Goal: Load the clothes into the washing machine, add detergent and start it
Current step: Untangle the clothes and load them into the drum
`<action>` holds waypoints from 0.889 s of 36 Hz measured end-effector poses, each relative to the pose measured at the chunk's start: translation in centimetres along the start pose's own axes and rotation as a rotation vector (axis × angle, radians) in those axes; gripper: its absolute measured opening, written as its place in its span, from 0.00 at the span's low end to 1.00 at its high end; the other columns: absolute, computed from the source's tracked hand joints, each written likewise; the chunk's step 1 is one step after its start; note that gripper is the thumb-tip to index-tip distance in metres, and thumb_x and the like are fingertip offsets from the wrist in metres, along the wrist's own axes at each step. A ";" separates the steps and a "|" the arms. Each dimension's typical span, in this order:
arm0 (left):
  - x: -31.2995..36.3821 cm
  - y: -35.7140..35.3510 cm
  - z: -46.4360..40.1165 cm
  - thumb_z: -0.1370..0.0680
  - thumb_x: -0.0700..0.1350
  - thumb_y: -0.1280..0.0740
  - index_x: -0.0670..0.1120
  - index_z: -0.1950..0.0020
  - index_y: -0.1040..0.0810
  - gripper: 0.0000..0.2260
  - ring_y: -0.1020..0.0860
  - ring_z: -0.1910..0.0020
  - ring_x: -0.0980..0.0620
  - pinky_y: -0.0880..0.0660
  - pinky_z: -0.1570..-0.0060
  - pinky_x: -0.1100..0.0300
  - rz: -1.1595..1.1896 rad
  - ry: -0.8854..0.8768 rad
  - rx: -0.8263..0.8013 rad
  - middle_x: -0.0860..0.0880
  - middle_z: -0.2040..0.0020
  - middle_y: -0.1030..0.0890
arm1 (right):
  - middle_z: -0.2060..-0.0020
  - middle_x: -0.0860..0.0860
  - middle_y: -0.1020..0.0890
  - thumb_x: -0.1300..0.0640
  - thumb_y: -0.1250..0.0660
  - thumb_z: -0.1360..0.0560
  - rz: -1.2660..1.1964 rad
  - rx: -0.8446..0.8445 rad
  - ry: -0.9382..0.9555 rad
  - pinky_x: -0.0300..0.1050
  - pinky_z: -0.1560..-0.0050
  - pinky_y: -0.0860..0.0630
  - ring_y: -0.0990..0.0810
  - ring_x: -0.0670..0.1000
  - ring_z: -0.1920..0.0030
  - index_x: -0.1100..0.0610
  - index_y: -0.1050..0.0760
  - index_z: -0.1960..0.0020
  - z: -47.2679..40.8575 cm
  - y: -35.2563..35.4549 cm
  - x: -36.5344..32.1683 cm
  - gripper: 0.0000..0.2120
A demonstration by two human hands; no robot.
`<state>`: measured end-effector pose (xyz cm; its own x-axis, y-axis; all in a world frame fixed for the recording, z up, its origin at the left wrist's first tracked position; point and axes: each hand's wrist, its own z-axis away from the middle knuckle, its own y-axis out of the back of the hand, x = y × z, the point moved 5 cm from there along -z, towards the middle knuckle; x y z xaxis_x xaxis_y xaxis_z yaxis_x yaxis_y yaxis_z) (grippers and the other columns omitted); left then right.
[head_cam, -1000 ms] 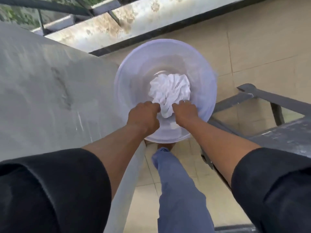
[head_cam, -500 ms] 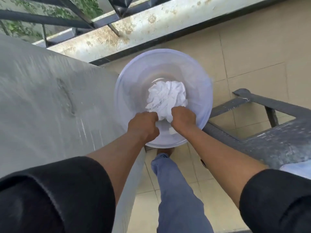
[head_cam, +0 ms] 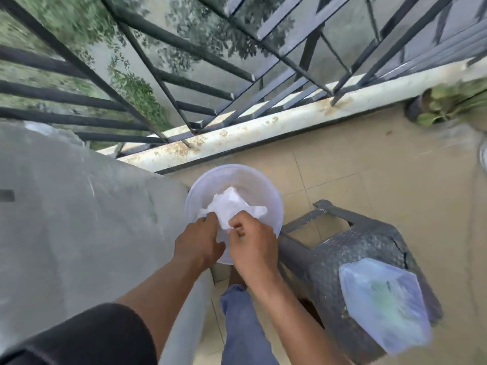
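Note:
A bundle of white cloth (head_cam: 229,205) hangs over a translucent white bucket (head_cam: 266,188) that stands on the tiled floor. My left hand (head_cam: 197,243) grips the cloth's left side. My right hand (head_cam: 253,246) pinches its near edge with curled fingers. Both hands are above the bucket's near rim. A large grey flat surface (head_cam: 79,219) fills the left side; I cannot tell whether it is the washing machine.
A dark plastic stool (head_cam: 350,248) stands to the right with a translucent blue bag (head_cam: 382,304) on it. A black metal railing (head_cam: 184,83) on a stained ledge runs across the back. A potted plant (head_cam: 442,106) sits far right. My blue trouser leg (head_cam: 242,322) is below.
Both hands have risen with the white cloth, pulling it up out of the bucket. My view has tilted up, so the railing, stool and bag now show.

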<state>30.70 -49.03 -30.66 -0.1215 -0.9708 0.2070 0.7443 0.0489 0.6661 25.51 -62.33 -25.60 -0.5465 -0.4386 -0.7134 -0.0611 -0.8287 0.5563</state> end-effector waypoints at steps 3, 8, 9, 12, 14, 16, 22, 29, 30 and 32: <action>0.2 3.9 3.2 0.19 0.55 0.33 0.50 0.23 0.37 0.27 0.18 0.44 0.43 0.20 0.54 0.51 0.006 0.029 0.144 0.47 0.41 0.17 | 0.61 0.43 0.17 0.61 0.29 0.23 -0.076 0.072 0.045 0.39 0.61 0.26 0.19 0.45 0.58 0.50 0.23 0.57 2.5 2.7 -4.0 0.07; 1.8 11.5 9.4 0.19 0.52 0.32 0.57 0.30 0.23 0.16 0.16 0.45 0.42 0.21 0.52 0.51 -0.009 -0.057 0.383 0.50 0.43 0.13 | 0.59 0.40 0.14 0.61 0.26 0.24 -0.178 0.152 0.116 0.38 0.56 0.22 0.17 0.41 0.58 0.48 0.18 0.53 5.3 7.0 -9.0 0.07; 2.0 12.9 10.5 0.20 0.52 0.31 0.57 0.37 0.18 0.12 0.15 0.46 0.43 0.21 0.53 0.52 -0.012 -0.084 0.424 0.52 0.45 0.12 | 0.58 0.39 0.14 0.61 0.26 0.24 -0.186 0.163 0.131 0.33 0.55 0.24 0.18 0.38 0.58 0.48 0.16 0.52 5.8 7.9 -9.9 0.08; 3.2 16.7 13.6 0.21 0.55 0.31 0.60 0.41 0.16 0.10 0.16 0.46 0.51 0.23 0.52 0.57 0.031 -0.188 0.457 0.58 0.44 0.13 | 0.56 0.39 0.15 0.61 0.25 0.24 -0.179 0.172 0.228 0.26 0.54 0.30 0.22 0.35 0.59 0.49 0.14 0.51 6.9 10.5 -13.0 0.07; 4.2 18.9 15.7 0.21 0.56 0.31 0.61 0.36 0.18 0.14 0.17 0.44 0.56 0.22 0.48 0.59 0.123 -0.296 0.440 0.60 0.40 0.14 | 0.54 0.39 0.14 0.59 0.26 0.24 -0.179 0.153 0.298 0.36 0.50 0.25 0.21 0.38 0.54 0.49 0.13 0.51 7.5 12.0 -15.0 0.06; 4.9 21.1 17.8 0.20 0.57 0.31 0.59 0.37 0.17 0.13 0.16 0.46 0.57 0.20 0.47 0.57 0.172 -0.379 0.464 0.60 0.41 0.14 | 0.53 0.38 0.13 0.58 0.26 0.24 -0.210 0.104 0.333 0.46 0.47 0.22 0.19 0.42 0.50 0.47 0.13 0.51 8.2 13.3 -17.0 0.06; 5.1 26.6 23.4 0.21 0.55 0.33 0.51 0.51 0.14 0.11 0.16 0.59 0.52 0.21 0.60 0.53 0.194 -0.470 0.616 0.53 0.58 0.13 | 0.53 0.34 0.16 0.52 0.29 0.25 -0.222 0.097 0.497 0.49 0.50 0.20 0.18 0.46 0.51 0.41 0.19 0.50 11.3 17.5 -22.2 0.06; 3.8 29.9 29.2 0.20 0.50 0.31 0.53 0.44 0.13 0.09 0.15 0.59 0.57 0.21 0.60 0.56 0.349 -0.577 0.660 0.57 0.58 0.13 | 0.49 0.40 0.20 0.44 0.23 0.29 -0.070 0.152 0.567 0.39 0.52 0.25 0.21 0.45 0.48 0.44 0.24 0.43 13.7 18.0 -22.3 0.17; 3.8 30.3 30.0 0.20 0.50 0.31 0.52 0.45 0.12 0.09 0.15 0.61 0.58 0.22 0.60 0.57 0.405 -0.591 0.654 0.58 0.60 0.13 | 0.49 0.40 0.21 0.42 0.24 0.31 -0.074 0.140 0.528 0.38 0.52 0.25 0.21 0.44 0.49 0.42 0.25 0.43 13.7 17.6 -21.7 0.19; 3.7 31.0 31.4 0.20 0.48 0.31 0.50 0.46 0.12 0.09 0.16 0.61 0.57 0.19 0.57 0.54 0.561 -0.628 0.601 0.57 0.59 0.13 | 0.48 0.41 0.20 0.42 0.24 0.35 -0.093 0.072 0.403 0.41 0.54 0.23 0.20 0.43 0.51 0.40 0.26 0.45 13.3 16.5 -20.0 0.21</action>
<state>32.66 -43.73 13.28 -0.3075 -0.4834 0.8196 0.3696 0.7330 0.5710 24.31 -62.60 3.48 -0.1667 -0.4760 -0.8635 -0.1603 -0.8510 0.5001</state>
